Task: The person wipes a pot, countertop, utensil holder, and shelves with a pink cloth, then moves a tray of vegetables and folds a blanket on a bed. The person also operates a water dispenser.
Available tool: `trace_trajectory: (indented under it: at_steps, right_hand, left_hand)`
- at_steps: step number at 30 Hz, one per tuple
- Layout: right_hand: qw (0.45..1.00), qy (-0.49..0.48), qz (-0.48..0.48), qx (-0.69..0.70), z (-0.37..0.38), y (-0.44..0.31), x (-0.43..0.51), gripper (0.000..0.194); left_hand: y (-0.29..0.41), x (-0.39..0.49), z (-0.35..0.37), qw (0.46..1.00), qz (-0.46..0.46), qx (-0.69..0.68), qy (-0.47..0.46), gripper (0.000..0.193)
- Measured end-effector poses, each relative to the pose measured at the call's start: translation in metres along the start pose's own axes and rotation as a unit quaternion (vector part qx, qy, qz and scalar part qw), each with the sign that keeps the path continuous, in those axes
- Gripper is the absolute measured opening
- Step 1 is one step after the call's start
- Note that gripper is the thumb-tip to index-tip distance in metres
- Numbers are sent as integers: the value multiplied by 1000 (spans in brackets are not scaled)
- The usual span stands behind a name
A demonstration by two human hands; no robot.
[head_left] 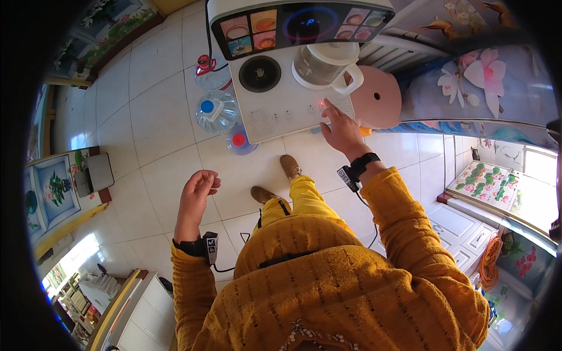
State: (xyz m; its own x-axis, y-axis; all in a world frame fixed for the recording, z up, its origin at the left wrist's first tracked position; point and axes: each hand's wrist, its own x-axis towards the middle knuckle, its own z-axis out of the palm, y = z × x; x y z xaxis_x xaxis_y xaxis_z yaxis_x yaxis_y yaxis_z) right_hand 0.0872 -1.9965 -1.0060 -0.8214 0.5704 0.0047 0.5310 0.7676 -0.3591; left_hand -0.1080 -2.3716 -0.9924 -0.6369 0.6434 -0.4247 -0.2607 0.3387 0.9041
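My right hand (344, 131) reaches to the front of a white tea bar machine (281, 112), its index fingertip at a touch button beside a lit red light. It holds nothing. A glass kettle (314, 72) with a white lid and handle stands on the machine's right side. To its left is a round black plate (260, 73). Above them the dark display panel (309, 24) glows with a blue ring. My left hand (199, 191) hangs over the floor to the left, fingers curled in and empty, touching nothing.
Large clear plastic water bottles stand left of the machine, one with a blue cap (215, 112), another with a red cap (241, 140). A pink bin-like container (377, 96) sits at its right. A black power cord (209, 39) runs down the machine's left side.
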Motion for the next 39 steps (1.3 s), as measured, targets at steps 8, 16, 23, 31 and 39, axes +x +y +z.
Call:
trace_trajectory:
  at_steps: [8,16,23,31,39]
  right_hand:
    - [999,-45,1,15,2,2,-2,26]
    - [998,-13,27,52,8,3,-7,30]
    - [992,-58,70,86,2,3,-11,34]
    - [995,-62,40,73,-4,-2,-16,27]
    - [995,-75,-4,59,5,-8,-11,25]
  left_hand:
    - [7,7,7,999,1,-46,-15,22]
    - [12,49,33,996,41,-16,-78,23]
    - [-20,95,72,973,48,179,-135,54]
    - [-3,100,84,988,-41,58,-135,47]
    - [5,99,79,990,-35,33,-130,44]
